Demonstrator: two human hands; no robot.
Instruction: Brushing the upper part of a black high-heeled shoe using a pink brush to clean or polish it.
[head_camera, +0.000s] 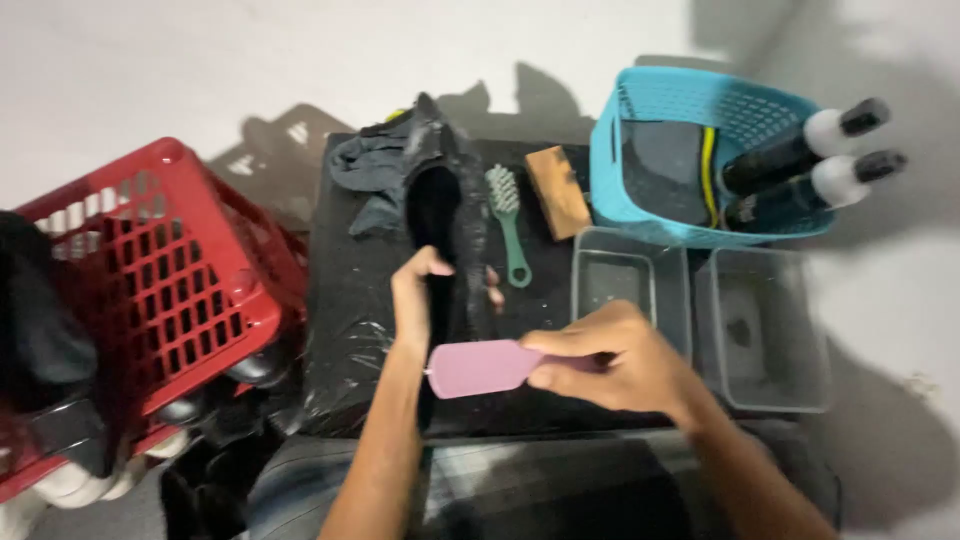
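Head view: left hand (415, 290) grasps soft black shoe (440, 215); right hand (620, 360) pinches flat pink brush (478, 367)

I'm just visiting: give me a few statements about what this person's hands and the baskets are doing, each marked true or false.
1. The right hand holds a pink flat-backed brush. True.
2. The left hand grips the green-handled brush. False: it holds a black shoe; that brush lies on the black mat.
3. Two dark bottles with white collars lie in the blue plastic basket. True.
4. The red plastic basket stands right of the mat. False: left.
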